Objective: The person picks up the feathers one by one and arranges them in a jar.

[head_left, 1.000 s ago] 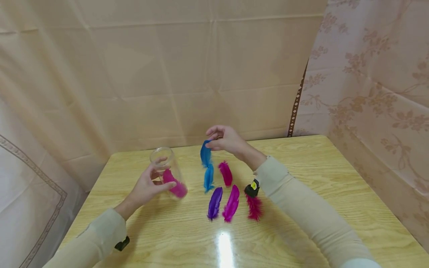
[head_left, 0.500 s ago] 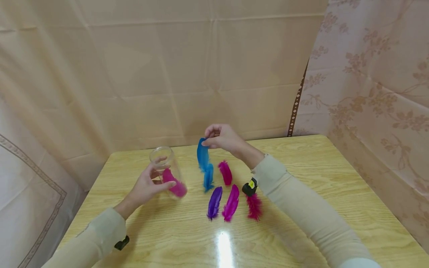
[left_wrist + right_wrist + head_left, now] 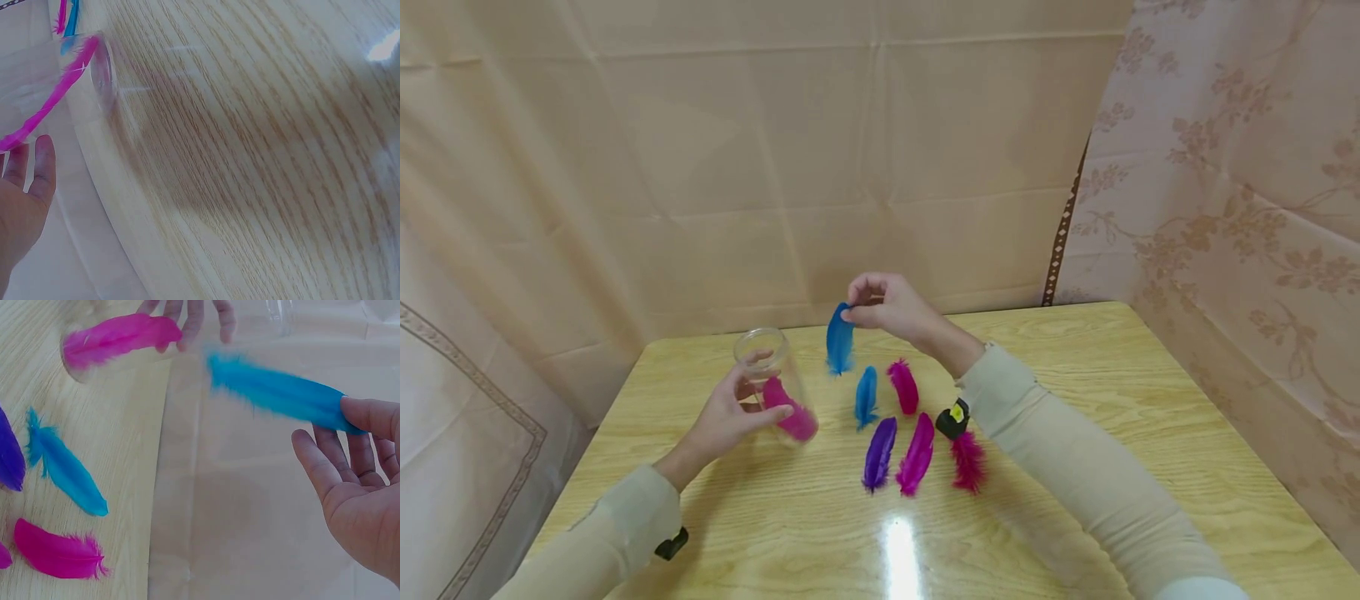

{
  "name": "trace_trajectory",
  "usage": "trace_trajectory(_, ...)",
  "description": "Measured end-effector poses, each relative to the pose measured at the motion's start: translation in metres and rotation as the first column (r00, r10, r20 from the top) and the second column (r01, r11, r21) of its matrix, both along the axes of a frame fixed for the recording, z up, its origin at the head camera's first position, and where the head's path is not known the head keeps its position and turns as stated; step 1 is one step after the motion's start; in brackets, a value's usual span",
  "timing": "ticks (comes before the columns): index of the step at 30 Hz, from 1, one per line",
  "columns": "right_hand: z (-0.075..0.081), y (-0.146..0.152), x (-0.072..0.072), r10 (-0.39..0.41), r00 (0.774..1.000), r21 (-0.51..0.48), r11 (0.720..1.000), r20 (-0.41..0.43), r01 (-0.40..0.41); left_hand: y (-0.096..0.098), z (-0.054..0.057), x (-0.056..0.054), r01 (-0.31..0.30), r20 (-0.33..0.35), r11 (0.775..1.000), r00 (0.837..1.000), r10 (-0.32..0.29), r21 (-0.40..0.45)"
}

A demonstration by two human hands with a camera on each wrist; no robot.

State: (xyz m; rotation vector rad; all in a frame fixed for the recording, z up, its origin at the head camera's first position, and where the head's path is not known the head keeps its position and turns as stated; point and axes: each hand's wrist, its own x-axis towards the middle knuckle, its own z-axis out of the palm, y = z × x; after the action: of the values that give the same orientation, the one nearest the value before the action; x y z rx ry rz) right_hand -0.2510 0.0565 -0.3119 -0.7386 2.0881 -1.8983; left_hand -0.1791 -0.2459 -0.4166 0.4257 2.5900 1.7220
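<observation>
My left hand (image 3: 730, 421) grips a clear glass jar (image 3: 790, 367), fingers behind it and thumb in front. The jar's mouth faces up, and a pink feather (image 3: 790, 410) lies inside, leaning along the wall. Between thumb and fingers, my right hand (image 3: 898, 312) pinches one end of a blue feather (image 3: 839, 340), which hangs down to the right of the jar. In the right wrist view that blue feather (image 3: 281, 397) points toward the jar with its fluffy end foremost. Below it on the table lies another blue feather (image 3: 866, 397).
More feathers lie on the wooden table (image 3: 1075, 400): a purple feather (image 3: 880, 454), a magenta feather (image 3: 916, 454), a dark pink feather (image 3: 904, 387) and a fluffy crimson feather (image 3: 967, 462) near the right sleeve. A beige cloth (image 3: 737, 167) hangs behind the table.
My right hand has moved left and slightly up with the blue feather, which now hangs apart from the blue feather on the table. The left hand and jar have stayed put.
</observation>
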Motion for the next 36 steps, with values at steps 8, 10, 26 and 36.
trace_trajectory(8,0.007,-0.007,0.003,0.018,1.0,-0.041,0.999,0.022,-0.017,0.001,0.002,0.002,-0.005,0.015,1.0,1.0,0.005,-0.008)
trace_trajectory(10,0.009,-0.008,0.004,0.022,1.0,-0.038,0.999,0.019,-0.021,0.002,0.002,0.002,-0.007,0.019,1.0,1.0,0.007,-0.009)
trace_trajectory(26,0.024,-0.023,0.014,0.089,0.996,-0.019,0.996,-0.005,-0.089,0.001,0.003,0.001,-0.001,-0.006,1.0,1.0,0.001,-0.007)
trace_trajectory(36,0.048,-0.035,0.017,0.112,0.992,-0.074,0.991,-0.051,-0.115,-0.001,0.0,0.0,0.016,-0.024,1.0,1.0,-0.016,-0.004)
